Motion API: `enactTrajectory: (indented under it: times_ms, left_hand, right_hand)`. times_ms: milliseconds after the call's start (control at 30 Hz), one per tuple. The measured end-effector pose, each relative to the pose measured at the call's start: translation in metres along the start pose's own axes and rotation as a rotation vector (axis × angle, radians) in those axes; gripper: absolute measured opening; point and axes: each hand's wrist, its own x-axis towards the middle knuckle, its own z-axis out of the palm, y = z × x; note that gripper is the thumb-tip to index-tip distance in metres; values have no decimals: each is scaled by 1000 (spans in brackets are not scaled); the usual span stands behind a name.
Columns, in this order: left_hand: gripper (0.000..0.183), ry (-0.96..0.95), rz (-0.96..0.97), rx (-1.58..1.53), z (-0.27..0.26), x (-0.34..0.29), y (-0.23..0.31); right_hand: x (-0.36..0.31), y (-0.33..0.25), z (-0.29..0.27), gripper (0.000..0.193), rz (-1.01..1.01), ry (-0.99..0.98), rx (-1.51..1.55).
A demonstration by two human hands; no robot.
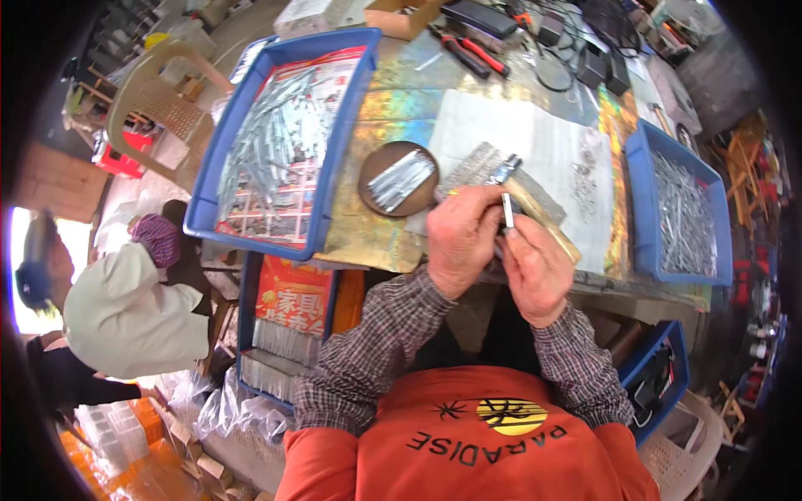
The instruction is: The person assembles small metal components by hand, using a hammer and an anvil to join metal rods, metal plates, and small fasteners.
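Close together over the table's near edge, my left hand (459, 238) and my right hand (539, 271) pinch one small silvery metal strip (507, 210) between them. The strip points away from me, and my fingers hide part of it. Just beyond my fingertips lies a grey block (539, 196) with a shiny metal fitting (505, 169) on it. Beside the block, a wooden bar (547, 221) runs slantwise past my right hand. Left of my left hand, a round brown dish (373, 174) holds a bundle of similar metal strips (403, 179).
A blue tray (194, 200) of metal strips stands left, another blue tray (725, 250) of thin metal parts right. Small pieces (585, 175) lie on white paper (476, 113). Pliers (468, 57) and cables sit at the back. A person (134, 301) is at the left.
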Motion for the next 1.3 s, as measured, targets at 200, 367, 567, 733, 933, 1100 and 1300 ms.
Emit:
enactTrajectory:
  times_ms: [200,367,567,733,933,1100,1300]
  left_hand:
    - [17,-40,-31,15,-7,0,2]
    - [16,-25,48,2,-4,0,0]
    - [14,-32,51,36,-4,2,4]
    - [13,-23,39,1,-4,1,4]
    - [13,-25,12,16,-4,1,8]
    - [12,-2,39,12,-6,-1,3]
    - [13,-9,20,-4,-3,1,7]
  right_hand:
    - [3,-3,-27,38,152,-115,-212]
    - [-10,6,-53,47,378,-432,-417]
    - [-16,14,-49,36,330,-337,-456]
    - [-13,2,-68,24,477,-207,-196]
    - [1,-16,-88,18,410,-174,-6]
    - [16,-38,-104,19,267,2,-72]
    - [6,-21,-92,17,372,-276,-111]
